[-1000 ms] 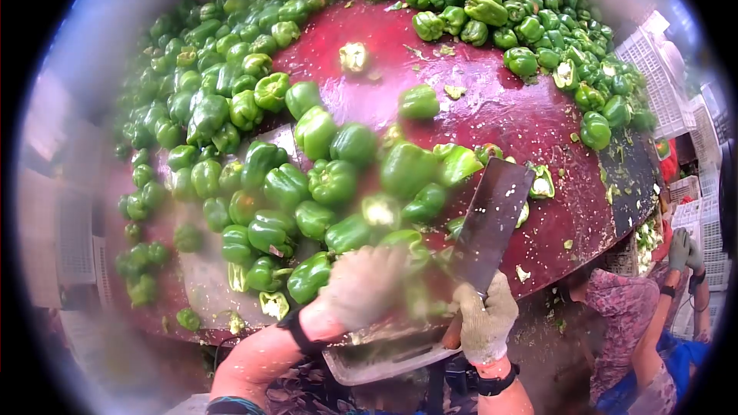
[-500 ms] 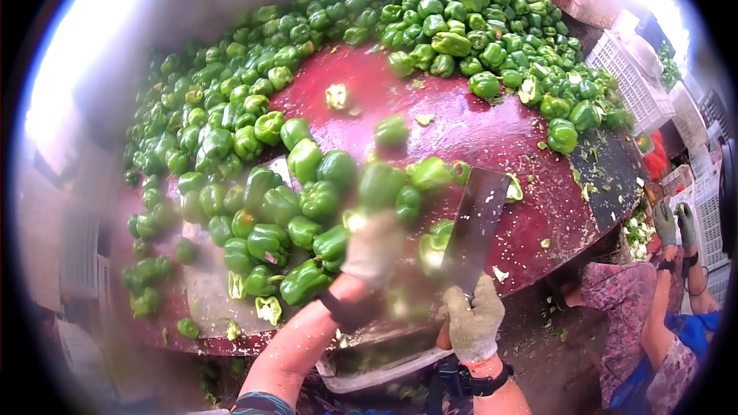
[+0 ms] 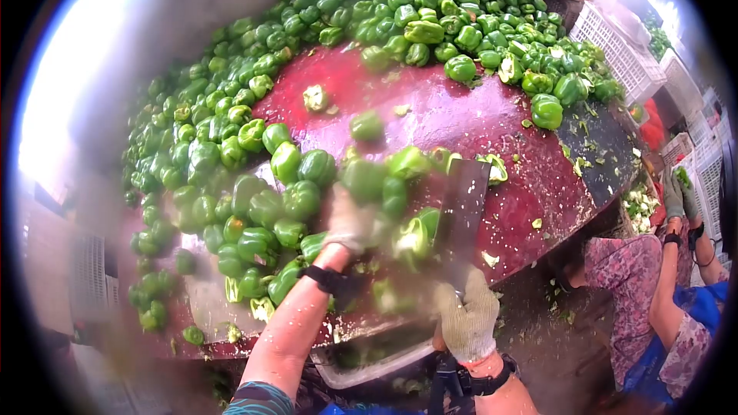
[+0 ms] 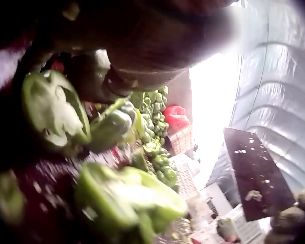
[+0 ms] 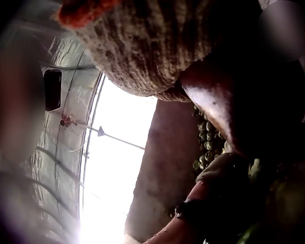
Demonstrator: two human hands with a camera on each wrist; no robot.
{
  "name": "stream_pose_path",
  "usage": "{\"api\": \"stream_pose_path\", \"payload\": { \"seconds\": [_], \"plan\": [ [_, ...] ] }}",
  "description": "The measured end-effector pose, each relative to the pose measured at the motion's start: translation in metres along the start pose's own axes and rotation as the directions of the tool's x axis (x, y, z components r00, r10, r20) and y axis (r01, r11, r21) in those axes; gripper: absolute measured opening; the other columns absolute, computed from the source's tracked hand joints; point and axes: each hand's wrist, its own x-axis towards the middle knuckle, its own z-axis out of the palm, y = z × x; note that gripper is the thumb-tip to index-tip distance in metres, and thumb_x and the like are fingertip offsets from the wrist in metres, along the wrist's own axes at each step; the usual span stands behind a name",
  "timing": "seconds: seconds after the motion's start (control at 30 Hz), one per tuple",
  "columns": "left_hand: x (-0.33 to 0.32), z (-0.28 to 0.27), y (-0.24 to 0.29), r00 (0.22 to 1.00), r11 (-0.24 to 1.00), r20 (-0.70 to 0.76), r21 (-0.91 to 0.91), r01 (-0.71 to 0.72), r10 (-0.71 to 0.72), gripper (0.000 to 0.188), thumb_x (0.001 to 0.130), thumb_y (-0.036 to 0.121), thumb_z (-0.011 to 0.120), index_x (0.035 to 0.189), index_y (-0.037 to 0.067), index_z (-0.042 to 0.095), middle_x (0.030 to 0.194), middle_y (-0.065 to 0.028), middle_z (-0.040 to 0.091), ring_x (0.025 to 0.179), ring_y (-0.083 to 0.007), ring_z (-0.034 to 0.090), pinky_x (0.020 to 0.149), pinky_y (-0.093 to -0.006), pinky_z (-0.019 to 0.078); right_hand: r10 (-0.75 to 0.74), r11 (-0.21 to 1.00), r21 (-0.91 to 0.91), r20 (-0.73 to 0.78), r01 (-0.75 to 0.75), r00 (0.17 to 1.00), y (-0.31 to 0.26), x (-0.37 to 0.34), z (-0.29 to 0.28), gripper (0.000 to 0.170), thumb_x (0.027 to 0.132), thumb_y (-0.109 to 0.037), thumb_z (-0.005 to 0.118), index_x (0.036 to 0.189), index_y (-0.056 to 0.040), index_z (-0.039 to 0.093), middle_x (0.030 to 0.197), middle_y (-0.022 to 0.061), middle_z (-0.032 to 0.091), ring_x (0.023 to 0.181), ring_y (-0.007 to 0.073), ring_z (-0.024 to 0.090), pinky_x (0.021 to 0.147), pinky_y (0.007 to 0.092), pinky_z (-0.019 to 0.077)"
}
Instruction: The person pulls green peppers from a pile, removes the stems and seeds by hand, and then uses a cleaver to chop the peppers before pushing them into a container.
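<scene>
My gloved left hand (image 3: 350,221) is over the near side of the green bell pepper (image 3: 301,200) heap, fingers stretched forward and blurred. In the left wrist view that hand is a dark shape along the top, above a halved bell pepper (image 4: 56,113) with its pale core showing. My gloved right hand (image 3: 470,315) grips a cleaver (image 3: 465,204) by its handle, the broad blade upright and flecked with seeds. Left of the blade lies a cut bell pepper (image 3: 415,242). The right wrist view has the glove (image 5: 147,46) close up and most else dark.
The red tabletop (image 3: 507,154) bears scattered seeds and scraps. A large pile of bell peppers (image 3: 430,0) lines its back and left. A pale container (image 3: 377,373) sits below the front edge. White crates (image 3: 615,50) and another person's gloved hands (image 3: 676,192) are at the right.
My left hand has moved from near the cleaver forward and left to the whole peppers. The cleaver stays in my right hand, its blade turned more upright. The head view has shifted.
</scene>
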Motion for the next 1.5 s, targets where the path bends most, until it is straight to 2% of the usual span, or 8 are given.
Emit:
{"api": "stream_pose_path", "payload": {
  "seconds": [0.2, 0.27, 0.4, 0.53, 0.73, 0.97, 1.13, 1.5],
  "plan": [
    [-0.014, -0.042, 0.042, 0.999, 0.993, 0.016, -0.113, -0.026, 0.028, 0.066, 0.084, 0.022, 0.073, 0.139, 0.001, 0.044, 0.113, -0.0210, 0.064, 0.106, -0.0370, 0.063, 0.096, -0.0416, 0.0489, -0.025, 0.997, 0.070, 0.045, 0.022, 0.999, 0.016, -0.004, 0.000, 0.028, 0.091, -0.004, 0.056, 0.118, 0.0017, 0.056, 0.070, 0.0058, 0.063, 0.041, 0.0106, 0.052, 0.041, 0.0255, 0.0440],
    [0.020, -0.026, 0.019, 0.942, 0.980, -0.271, 0.044, -0.192, 0.197, 0.053, 0.084, 0.019, 0.071, 0.132, 0.003, 0.055, 0.131, -0.0210, 0.053, 0.118, -0.0330, 0.056, 0.101, -0.0399, 0.0465, -0.015, 0.999, 0.045, 0.074, 0.011, 0.997, 0.012, -0.006, -0.003, 0.031, 0.091, -0.005, 0.056, 0.120, 0.0015, 0.055, 0.065, 0.0049, 0.061, 0.035, 0.0104, 0.050, 0.037, 0.0254, 0.0421],
    [0.043, -0.036, 0.028, 0.985, 0.986, 0.062, 0.018, -0.165, 0.164, 0.047, 0.079, 0.013, 0.064, 0.125, 0.003, 0.062, 0.122, -0.0168, 0.062, 0.110, -0.0322, 0.061, 0.097, -0.0382, 0.0477, 0.243, 0.970, -0.049, 0.139, -0.238, 0.960, -0.019, -0.010, -0.006, 0.012, 0.089, -0.005, 0.058, 0.100, 0.0020, 0.058, 0.073, 0.0096, 0.061, 0.064, 0.0182, 0.062, 0.057, 0.0316, 0.0500],
    [0.044, -0.043, -0.001, 0.980, 0.982, 0.197, -0.173, 0.071, -0.036, 0.045, 0.078, 0.014, 0.069, 0.121, 0.001, 0.064, 0.104, -0.0139, 0.069, 0.091, -0.0228, 0.066, 0.083, -0.0326, 0.0514, 0.063, 0.992, -0.120, 0.174, -0.042, 0.983, 0.000, -0.010, -0.001, 0.011, 0.090, -0.011, 0.057, 0.095, -0.0009, 0.057, 0.069, 0.0122, 0.057, 0.062, 0.0204, 0.060, 0.055, 0.0358, 0.0482],
    [0.034, -0.042, -0.022, 0.993, 0.980, 0.075, -0.185, -0.078, 0.093, 0.050, 0.076, 0.009, 0.072, 0.123, -0.001, 0.063, 0.107, -0.0133, 0.070, 0.095, -0.0196, 0.066, 0.085, -0.0302, 0.0521, -0.361, 0.854, -0.283, 0.278, 0.436, 0.890, -0.002, 0.004, 0.023, 0.014, 0.089, -0.015, 0.060, 0.097, -0.0035, 0.056, 0.073, 0.0172, 0.058, 0.065, 0.0319, 0.061, 0.059, 0.0429, 0.0494],
    [0.041, -0.027, -0.029, 0.995, 0.945, -0.051, -0.311, -0.100, 0.088, 0.050, 0.073, 0.009, 0.073, 0.121, -0.001, 0.063, 0.107, -0.0137, 0.070, 0.096, -0.0202, 0.066, 0.087, -0.0301, 0.0522, -0.478, 0.687, -0.507, 0.225, 0.520, 0.849, -0.087, 0.045, 0.059, 0.030, 0.091, -0.018, 0.060, 0.114, -0.0007, 0.053, 0.084, 0.0215, 0.064, 0.076, 0.0400, 0.065, 0.066, 0.0486, 0.0515],
    [0.023, -0.053, -0.004, 0.996, 0.965, 0.008, -0.251, -0.081, 0.086, 0.051, 0.074, 0.015, 0.071, 0.123, 0.002, 0.063, 0.114, -0.0164, 0.068, 0.103, -0.0270, 0.066, 0.091, -0.0331, 0.0515, 0.212, 0.487, -0.817, 0.452, 0.307, 0.866, -0.016, 0.102, 0.125, 0.030, 0.087, -0.014, 0.060, 0.110, 0.0057, 0.062, 0.099, 0.0280, 0.067, 0.095, 0.0413, 0.067, 0.085, 0.0456, 0.0541],
    [-0.013, -0.106, -0.069, 0.929, 0.940, -0.167, -0.023, -0.339, 0.331, 0.027, 0.079, 0.008, 0.061, 0.106, 0.005, 0.067, 0.100, -0.0154, 0.068, 0.093, -0.0298, 0.065, 0.084, -0.0377, 0.0523, 0.195, 0.899, -0.434, 0.296, -0.050, 0.935, 0.028, 0.098, 0.093, 0.022, 0.085, -0.017, 0.057, 0.091, 0.0012, 0.065, 0.086, 0.0251, 0.066, 0.086, 0.0421, 0.064, 0.076, 0.0479, 0.0507]
  ]
}}
